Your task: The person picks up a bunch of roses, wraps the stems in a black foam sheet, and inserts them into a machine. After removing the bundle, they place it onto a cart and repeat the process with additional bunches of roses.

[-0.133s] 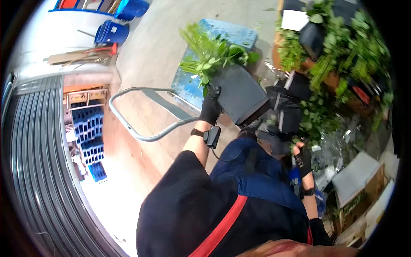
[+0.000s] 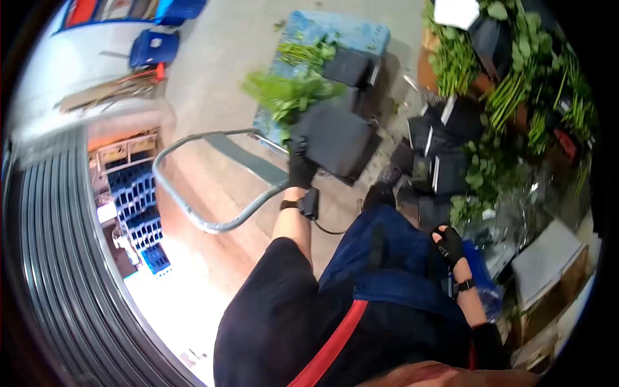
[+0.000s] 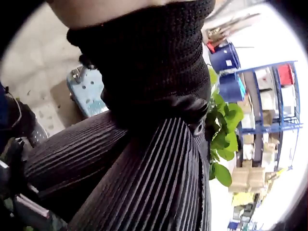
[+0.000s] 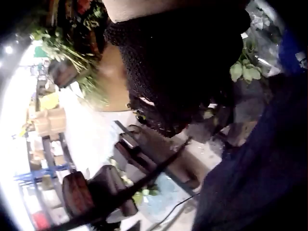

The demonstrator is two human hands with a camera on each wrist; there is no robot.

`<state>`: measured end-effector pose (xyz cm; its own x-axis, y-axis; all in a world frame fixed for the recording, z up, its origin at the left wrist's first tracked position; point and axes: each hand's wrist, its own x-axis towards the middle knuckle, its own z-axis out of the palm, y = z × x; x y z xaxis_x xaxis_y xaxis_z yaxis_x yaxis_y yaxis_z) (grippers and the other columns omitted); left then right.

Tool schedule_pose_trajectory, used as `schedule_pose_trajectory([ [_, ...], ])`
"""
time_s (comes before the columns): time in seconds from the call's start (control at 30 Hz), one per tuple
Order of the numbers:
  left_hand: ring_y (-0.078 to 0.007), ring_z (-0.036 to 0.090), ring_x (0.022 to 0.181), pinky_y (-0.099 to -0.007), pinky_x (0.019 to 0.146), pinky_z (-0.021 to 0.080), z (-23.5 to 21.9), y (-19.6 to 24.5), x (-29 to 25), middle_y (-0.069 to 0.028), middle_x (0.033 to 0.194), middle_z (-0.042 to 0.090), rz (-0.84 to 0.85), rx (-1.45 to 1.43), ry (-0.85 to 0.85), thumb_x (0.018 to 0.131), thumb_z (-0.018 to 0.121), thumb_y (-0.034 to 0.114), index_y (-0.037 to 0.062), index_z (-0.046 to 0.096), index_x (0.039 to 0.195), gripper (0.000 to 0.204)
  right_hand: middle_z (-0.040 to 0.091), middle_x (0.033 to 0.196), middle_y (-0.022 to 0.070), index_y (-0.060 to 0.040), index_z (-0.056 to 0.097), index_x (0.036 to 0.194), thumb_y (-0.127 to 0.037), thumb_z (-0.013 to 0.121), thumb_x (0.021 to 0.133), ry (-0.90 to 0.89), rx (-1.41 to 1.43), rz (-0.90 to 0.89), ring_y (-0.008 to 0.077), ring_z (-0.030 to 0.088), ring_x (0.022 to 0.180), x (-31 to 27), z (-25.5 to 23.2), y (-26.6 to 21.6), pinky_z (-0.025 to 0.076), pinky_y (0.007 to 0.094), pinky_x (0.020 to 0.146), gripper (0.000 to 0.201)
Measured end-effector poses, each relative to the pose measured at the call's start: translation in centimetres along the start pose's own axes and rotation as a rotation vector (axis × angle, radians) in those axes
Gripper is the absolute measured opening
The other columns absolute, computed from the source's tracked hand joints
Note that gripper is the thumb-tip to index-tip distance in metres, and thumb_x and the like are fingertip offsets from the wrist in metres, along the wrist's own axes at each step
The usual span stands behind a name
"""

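Concrete floor (image 2: 219,84) surrounds the blue cart (image 2: 322,27). At its near side, the left hand (image 2: 300,169) grips a ribbed black wrapper (image 2: 336,138) of leafy stems (image 2: 293,97), which looks fairly light, the leaves soft and easily bruised; the wrapper offers the safer hold. Right of the cart, the right hand (image 2: 449,247) curls loosely, seemingly empty.

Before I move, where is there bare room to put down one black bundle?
The widest bare patch is the floor between the blue bin and the blue platform. The platform also shows a bare strip at its far end, beyond the stems. It is crowded to the right of the shoe: black bundles, leaves and clear plastic lie close together.
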<state>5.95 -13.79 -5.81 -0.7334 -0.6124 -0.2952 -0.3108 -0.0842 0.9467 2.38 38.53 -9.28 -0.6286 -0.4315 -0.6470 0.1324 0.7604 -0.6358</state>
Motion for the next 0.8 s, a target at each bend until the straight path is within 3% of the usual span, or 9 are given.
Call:
schedule_pose_trajectory([
  [0.03,-0.0258,0.045,0.123,-0.0413,0.107,0.033,0.9,-2.7,0.8,-0.0122,0.132,0.049,-0.457,-0.850,-0.003,0.091,0.056,0.027,0.0086,0.042,0.135,0.050,0.063,0.095,0.0197,0.0014,0.061,0.099,-0.021,0.067,0.080,0.098,0.055,-0.096,0.0331,0.061,0.090,0.1,1.5,5.1,0.047,0.0384,0.082,0.030],
  [0.1,-0.0251,0.037,0.129,-0.0425,0.108,0.031,-2.7,-6.0,2.8,-0.0131,0.138,0.043,-0.454,-0.781,-0.149,0.092,0.050,0.035,0.0097,0.039,0.137,0.053,0.059,0.081,0.0170,-0.0031,0.058,0.085,-0.017,0.066,0.078,0.098,0.208,-0.047,0.0312,0.058,0.078,1.0,1.5,3.7,0.046,0.0373,0.072,0.017],
  [0.3,-0.0309,0.033,0.130,-0.0424,0.107,0.031,-7.7,-18.2,11.0,-0.0152,0.137,0.044,-0.691,0.242,-0.221,0.085,0.059,0.040,0.0161,0.049,0.132,0.053,0.061,0.069,0.0154,-0.0050,0.063,0.074,-0.032,0.062,0.084,0.318,0.319,0.191,0.0263,0.059,0.065,8.0,5.0,16.7,0.045,0.0374,0.060,0.029],
  [0.37,-0.0328,0.032,0.130,-0.0423,0.107,0.031,-6.3,-20.3,12.1,-0.0160,0.137,0.045,-0.662,0.427,-0.238,0.083,0.062,0.042,0.0183,0.052,0.130,0.054,0.062,0.080,0.0095,-0.0051,0.059,0.091,-0.031,0.057,0.091,0.083,0.287,0.334,0.0237,0.060,0.072,11.5,4.2,21.6,0.047,0.0362,0.066,0.026],
  [0.5,-0.0217,0.058,0.093,-0.0328,0.084,0.045,6.8,-16.5,11.9,-0.0085,0.105,0.064,-0.110,0.570,-0.082,0.085,0.066,0.019,-0.0020,0.056,0.118,0.040,0.062,0.106,0.0076,-0.0103,0.053,0.128,-0.034,0.060,0.089,0.291,1.116,0.560,0.0203,0.060,0.094,17.7,5.4,25.8,0.047,0.0318,0.083,0.046],
  [0.57,-0.0223,0.059,0.095,-0.0338,0.086,0.045,20.0,-11.1,9.7,-0.0091,0.108,0.064,-0.040,0.579,-0.214,0.084,0.066,0.017,-0.0019,0.057,0.113,0.036,0.060,0.113,0.0095,-0.0090,0.053,0.129,-0.034,0.062,0.088,0.465,1.038,0.390,0.0210,0.055,0.105,20.8,5.6,26.3,0.043,0.0321,0.091,0.049],
  [0.7,-0.0285,0.057,0.107,-0.0344,0.092,0.044,39.6,-9.7,9.0,-0.0184,0.118,0.058,0.753,0.817,-0.894,0.082,0.068,0.015,0.0027,0.052,0.126,0.048,0.059,0.119,0.0114,-0.0012,0.057,0.121,-0.036,0.075,0.077,0.683,1.376,0.321,0.0254,0.055,0.104,22.2,2.6,20.5,0.044,0.0372,0.087,0.058],
  [0.77,-0.0358,0.053,0.112,-0.0404,0.094,0.043,47.8,-11.8,9.8,-0.0223,0.123,0.054,1.102,0.987,-0.997,0.082,0.068,0.022,0.0060,0.047,0.131,0.056,0.061,0.115,0.0108,-0.0016,0.059,0.118,-0.034,0.072,0.080,0.667,1.125,0.694,0.0248,0.056,0.105,20.5,1.4,19.2,0.047,0.0381,0.087,0.051],
  [0.8,-0.0369,0.050,0.116,-0.0425,0.095,0.042,51.1,-13.3,10.2,-0.0216,0.127,0.051,1.252,1.089,-0.953,0.083,0.065,0.031,0.0064,0.044,0.133,0.059,0.061,0.114,0.0110,-0.0016,0.059,0.118,-0.034,0.071,0.081,0.656,1.096,0.468,0.0245,0.057,0.105,19.0,2.0,20.3,0.048,0.0375,0.087,0.051],
])
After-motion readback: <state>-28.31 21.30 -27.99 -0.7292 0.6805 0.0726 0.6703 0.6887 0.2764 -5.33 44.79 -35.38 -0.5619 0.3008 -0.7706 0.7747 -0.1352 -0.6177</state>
